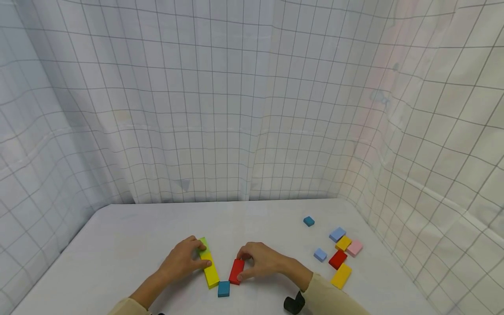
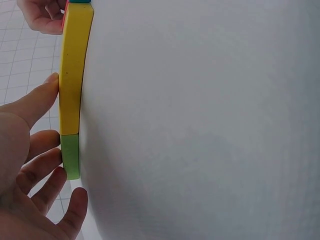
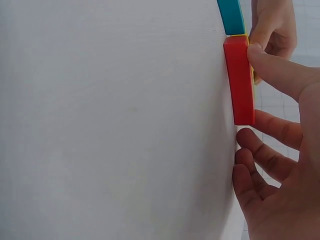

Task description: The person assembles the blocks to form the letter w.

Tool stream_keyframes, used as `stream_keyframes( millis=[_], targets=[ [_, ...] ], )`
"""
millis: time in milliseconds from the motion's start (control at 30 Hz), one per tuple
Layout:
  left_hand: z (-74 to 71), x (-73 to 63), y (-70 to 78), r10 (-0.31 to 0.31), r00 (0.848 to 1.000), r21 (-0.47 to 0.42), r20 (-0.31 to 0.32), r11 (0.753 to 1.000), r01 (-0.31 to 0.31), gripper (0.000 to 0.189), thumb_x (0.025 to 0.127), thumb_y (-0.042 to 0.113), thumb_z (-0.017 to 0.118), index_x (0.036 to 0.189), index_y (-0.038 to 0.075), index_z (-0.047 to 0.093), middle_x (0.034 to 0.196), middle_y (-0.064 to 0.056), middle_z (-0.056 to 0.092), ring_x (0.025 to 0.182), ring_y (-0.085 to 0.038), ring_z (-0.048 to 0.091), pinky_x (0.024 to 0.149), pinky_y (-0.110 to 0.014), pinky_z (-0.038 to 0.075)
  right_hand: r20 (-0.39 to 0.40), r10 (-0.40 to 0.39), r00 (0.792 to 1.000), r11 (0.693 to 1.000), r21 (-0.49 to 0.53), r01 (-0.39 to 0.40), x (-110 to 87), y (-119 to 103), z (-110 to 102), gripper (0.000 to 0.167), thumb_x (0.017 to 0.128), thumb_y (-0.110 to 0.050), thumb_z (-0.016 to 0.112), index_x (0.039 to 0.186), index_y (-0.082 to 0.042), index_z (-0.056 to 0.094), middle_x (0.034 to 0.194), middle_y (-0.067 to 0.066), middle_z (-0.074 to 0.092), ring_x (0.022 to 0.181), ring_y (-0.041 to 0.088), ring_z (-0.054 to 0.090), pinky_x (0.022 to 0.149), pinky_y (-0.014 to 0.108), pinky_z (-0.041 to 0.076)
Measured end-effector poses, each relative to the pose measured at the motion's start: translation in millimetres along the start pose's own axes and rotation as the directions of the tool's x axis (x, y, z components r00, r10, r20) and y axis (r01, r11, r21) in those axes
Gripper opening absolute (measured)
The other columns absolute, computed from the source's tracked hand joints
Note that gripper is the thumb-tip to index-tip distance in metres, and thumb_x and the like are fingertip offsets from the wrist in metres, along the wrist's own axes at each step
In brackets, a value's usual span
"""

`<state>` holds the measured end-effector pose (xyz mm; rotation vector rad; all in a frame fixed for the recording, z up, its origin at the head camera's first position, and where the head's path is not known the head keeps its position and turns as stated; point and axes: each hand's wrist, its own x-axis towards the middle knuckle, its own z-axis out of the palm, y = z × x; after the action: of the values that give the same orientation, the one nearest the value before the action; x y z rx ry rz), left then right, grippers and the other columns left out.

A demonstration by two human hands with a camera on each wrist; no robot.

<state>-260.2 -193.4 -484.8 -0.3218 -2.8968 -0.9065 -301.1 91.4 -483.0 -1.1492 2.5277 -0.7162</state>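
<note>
A long yellow block [image 1: 211, 273] and a small green block [image 2: 71, 157] lie end to end in a slanted row. My left hand [image 1: 182, 258] rests on this row, thumb on the yellow block, fingertips on the green one. To the right, my right hand [image 1: 261, 259] holds a red block [image 1: 236, 272] between thumb and forefinger. In the right wrist view that red block [image 3: 240, 82] stands on its narrow side, its other fingers free of it. A teal block [image 1: 223, 289] sits at the near ends of the yellow and red blocks, close against both.
Over on the right lie loose blocks: a teal one [image 1: 309, 221], two light blue ones [image 1: 337, 234], two orange-yellow ones [image 1: 341, 276], a red one [image 1: 337, 259] and a pink one [image 1: 355, 248]. Gridded white curtains [image 1: 220, 109] surround the white table [image 1: 130, 236].
</note>
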Motion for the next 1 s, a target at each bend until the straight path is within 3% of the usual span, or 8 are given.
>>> stream_keyframes(
  millis=[500,1000],
  targets=[
    [-0.2,0.2,1.6,-0.007,1.0,0.017,0.008,1.0,0.007,0.038,0.075,0.032,0.094,0.099,0.011,0.071,0.097,0.003,0.059,0.093,-0.021,0.058,0.095,-0.05,0.054,0.003,-0.022,1.0,1.0,-0.011,0.022,0.2,3.1,0.8,0.045,0.089,-0.041,0.082,0.123,-0.016,0.067,0.107,-0.016,0.059,0.097,0.0,0.055,0.089,0.02,0.05],
    [-1.5,0.2,2.8,-0.006,1.0,0.013,0.008,1.0,0.005,0.039,0.075,0.031,0.094,0.1,0.011,0.072,0.096,0.003,0.059,0.094,-0.021,0.058,0.096,-0.05,0.053,0.041,0.014,0.999,0.999,0.033,-0.016,-6.7,0.2,-11.5,0.045,0.091,-0.039,0.081,0.127,-0.018,0.065,0.109,-0.016,0.061,0.1,0.001,0.056,0.093,0.021,0.05]
  ],
)
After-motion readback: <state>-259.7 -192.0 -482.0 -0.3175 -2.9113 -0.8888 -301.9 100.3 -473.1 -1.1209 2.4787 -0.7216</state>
